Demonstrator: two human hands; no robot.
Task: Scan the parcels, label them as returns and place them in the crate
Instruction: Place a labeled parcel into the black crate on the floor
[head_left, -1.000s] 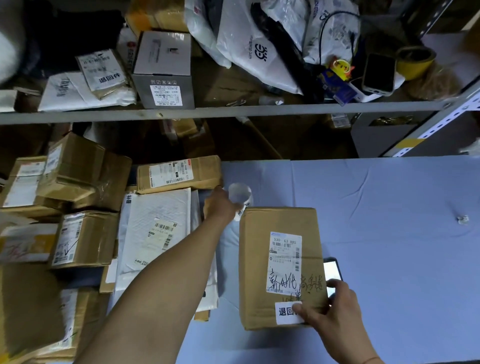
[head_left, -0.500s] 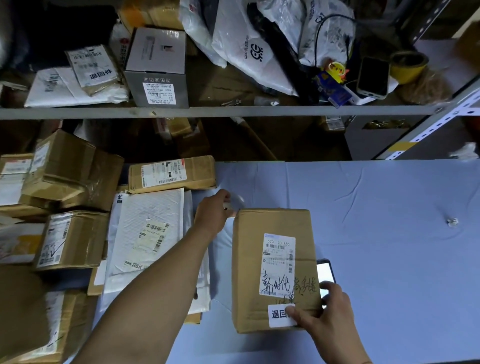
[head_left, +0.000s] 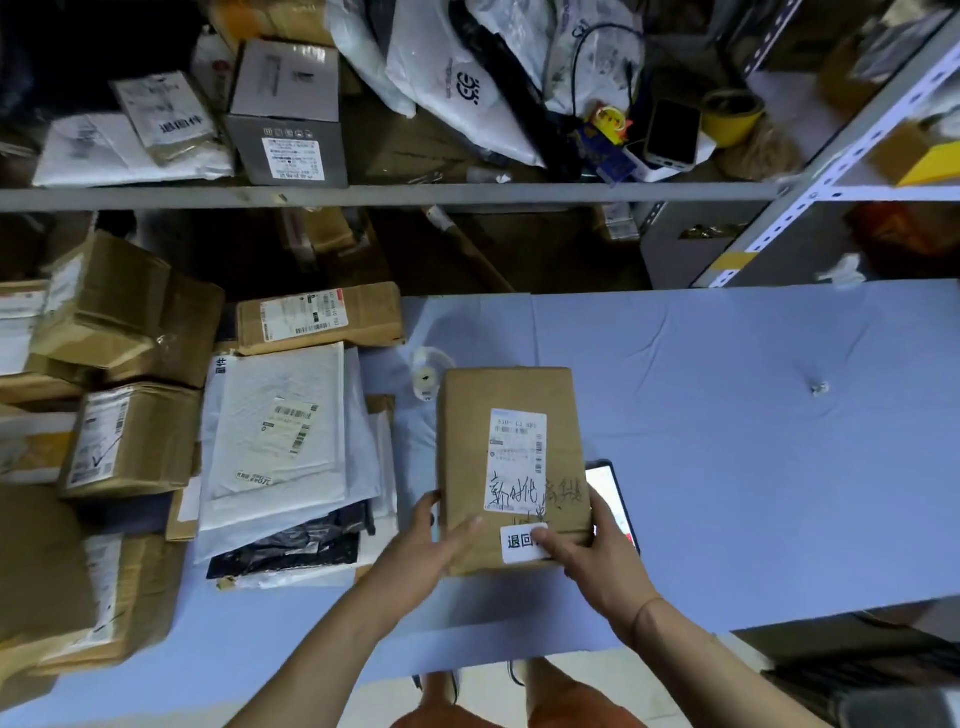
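My left hand (head_left: 415, 558) and right hand (head_left: 597, 558) grasp the brown parcel (head_left: 511, 467) at frame centre, its white shipping label (head_left: 516, 460) scrawled over, return sticker (head_left: 522, 543) below.

Brown parcel (head_left: 511, 467) bearing white shipping label (head_left: 517, 460); top line reading roughly "530- C2 88", last digits blurring. Black handwriting running under label, not legible. White sticker (head_left: 522, 543) at near edge showing "退回", rest sitting under right hand (head_left: 592, 561) thumb. Shelf packet (head_left: 166, 117) carrying "退回件" on its label. White bag (head_left: 457, 78) on shelf showing looping logo like "35". White mailer (head_left: 275, 426) by pile showing "日件" at corner; barcode label print too small. Other labels blurring.
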